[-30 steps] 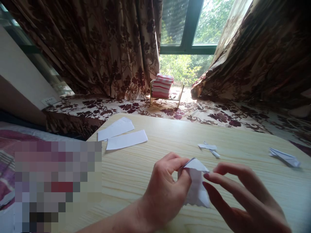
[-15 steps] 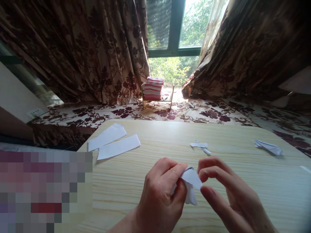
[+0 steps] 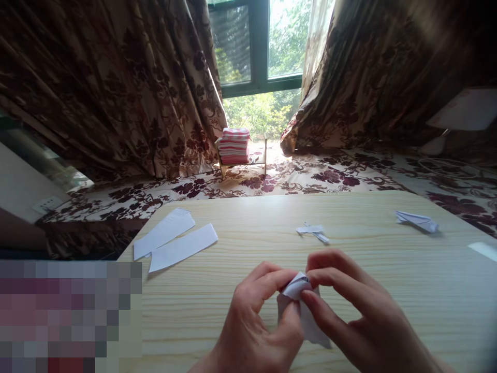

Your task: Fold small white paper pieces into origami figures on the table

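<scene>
A piece of folded white paper (image 3: 297,287) is held up above the table, its lower part hanging down with a ragged edge. My left hand (image 3: 258,316) grips it from the left between thumb and fingers. From the right, my right hand (image 3: 357,305) pinches the paper's folded top edge with thumb and fingertips. Part of the paper is hidden behind my fingers. Beyond my hands lies a small crossed piece of folded paper (image 3: 312,230). A longer folded paper piece (image 3: 419,221) rests farther right.
Several white paper strips (image 3: 182,248) lie at the left of the wooden table (image 3: 240,217). A white object (image 3: 483,250) sits at the right edge. Behind are a small rack with a stack of striped cloths (image 3: 235,146), a lamp (image 3: 462,111) and floral curtains (image 3: 163,93).
My right fingers have closed on the paper, which has turned so its folded top faces me. The camera view has swung slightly right.
</scene>
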Action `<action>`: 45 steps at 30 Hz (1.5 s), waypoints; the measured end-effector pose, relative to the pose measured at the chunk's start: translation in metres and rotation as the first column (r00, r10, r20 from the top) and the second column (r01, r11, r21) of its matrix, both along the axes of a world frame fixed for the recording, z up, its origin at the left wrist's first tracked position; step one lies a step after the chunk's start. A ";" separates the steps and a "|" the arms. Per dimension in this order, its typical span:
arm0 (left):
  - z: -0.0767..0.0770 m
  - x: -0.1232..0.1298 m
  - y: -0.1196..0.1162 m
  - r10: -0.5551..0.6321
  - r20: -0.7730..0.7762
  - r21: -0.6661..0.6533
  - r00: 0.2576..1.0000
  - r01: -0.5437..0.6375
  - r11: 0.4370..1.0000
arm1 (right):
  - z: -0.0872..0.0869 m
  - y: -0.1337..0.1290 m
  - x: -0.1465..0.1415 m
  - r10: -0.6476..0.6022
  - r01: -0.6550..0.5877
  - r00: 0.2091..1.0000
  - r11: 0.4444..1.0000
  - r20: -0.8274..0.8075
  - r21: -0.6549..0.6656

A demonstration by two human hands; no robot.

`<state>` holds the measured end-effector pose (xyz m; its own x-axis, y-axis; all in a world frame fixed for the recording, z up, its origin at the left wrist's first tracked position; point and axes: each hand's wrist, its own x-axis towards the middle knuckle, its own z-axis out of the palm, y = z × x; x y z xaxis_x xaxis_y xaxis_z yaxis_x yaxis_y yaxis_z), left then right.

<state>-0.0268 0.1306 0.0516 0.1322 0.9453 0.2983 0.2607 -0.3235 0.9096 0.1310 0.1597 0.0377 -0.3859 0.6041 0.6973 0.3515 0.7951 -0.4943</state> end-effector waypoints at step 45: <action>-0.004 0.001 0.002 0.076 0.298 -0.244 0.952 -0.001 0.970 | 0.002 0.002 0.006 -0.061 0.021 0.988 0.964 0.144 0.264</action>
